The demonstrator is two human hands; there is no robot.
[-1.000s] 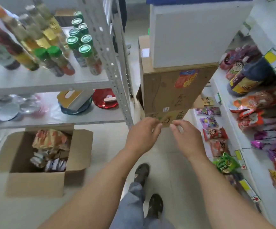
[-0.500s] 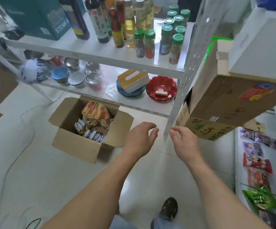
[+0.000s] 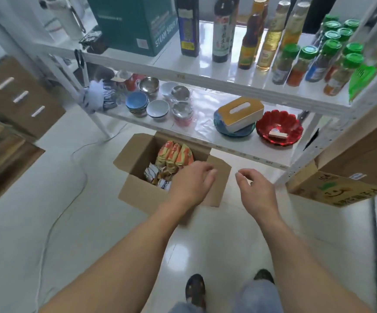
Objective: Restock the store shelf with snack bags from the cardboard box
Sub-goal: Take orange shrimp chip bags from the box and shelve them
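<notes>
Pale glossy tiled floor (image 3: 47, 222): open cardboard box (image 3: 142, 195) at centre, snack bags (image 3: 174, 154) inside; thin cable (image 3: 79, 150) trailing left of box. White metal shelf (image 3: 228, 84) far side. Upper level: teal carton (image 3: 135, 23), tall bottles (image 3: 223, 30), green-capped jars (image 3: 332, 59) right. Lower level: stacked bowls (image 3: 156, 102) left, tissue box (image 3: 239, 114) on blue plate, red dish (image 3: 279, 127) right.

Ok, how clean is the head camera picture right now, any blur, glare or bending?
Head view: the brown drawer cabinet at the left edge smears with motion blur; the glossy white floor shows glare streaks; the white metal shelf bows from wide-angle distortion; the open cardboard box and both hands stay fairly sharp.
</notes>
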